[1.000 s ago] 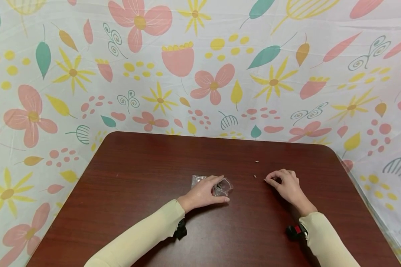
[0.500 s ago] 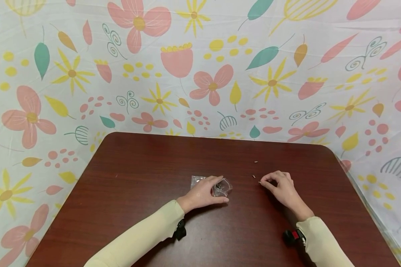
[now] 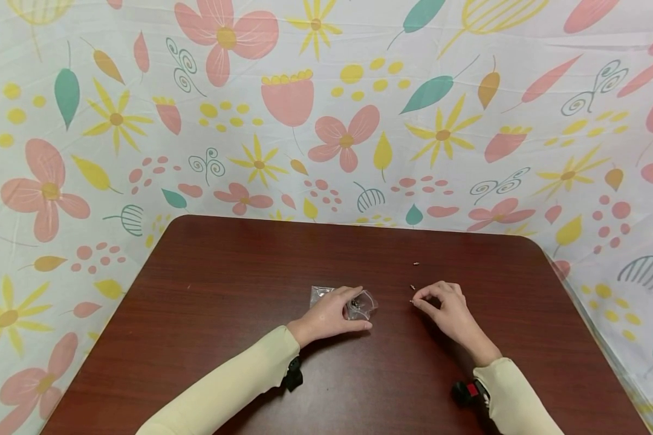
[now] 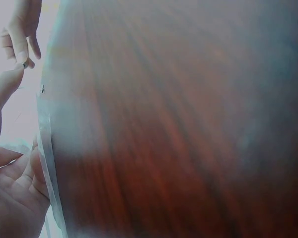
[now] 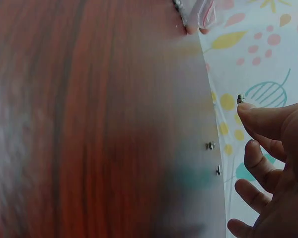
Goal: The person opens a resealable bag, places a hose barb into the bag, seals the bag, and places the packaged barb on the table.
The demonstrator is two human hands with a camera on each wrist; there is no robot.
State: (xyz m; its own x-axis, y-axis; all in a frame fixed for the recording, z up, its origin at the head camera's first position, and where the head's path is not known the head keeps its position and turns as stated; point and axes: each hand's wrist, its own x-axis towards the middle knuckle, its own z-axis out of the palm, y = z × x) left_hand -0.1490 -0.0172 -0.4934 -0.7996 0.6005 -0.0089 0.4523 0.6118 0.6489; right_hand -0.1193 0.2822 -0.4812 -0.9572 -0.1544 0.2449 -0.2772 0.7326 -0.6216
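My left hand (image 3: 325, 314) rests low over the table, its fingers and thumb curved around a clear plastic bag (image 3: 367, 304). Small dark metal pieces show at the bag's mouth; part of the bag is hidden under the hand. To the right, my right hand (image 3: 447, 313) pinches a small metal screw (image 5: 240, 98) between thumb and index finger, the other fingers loosely bent in the right wrist view. Two similar screws lie on the table just beyond that hand, the nearer screw (image 3: 412, 287) close to its fingertips and the farther screw (image 3: 416, 263) behind it.
A dark red-brown wooden table (image 3: 239, 260) with rounded far corners carries everything. Behind it and at its sides hangs a white cloth (image 3: 305, 169) printed with flowers. Black camera straps sit at both wrists beside the pale sleeves.
My right hand has moved left and slightly nearer, carrying the pinched screw closer to the bag. The left hand and the bag stay where they were.
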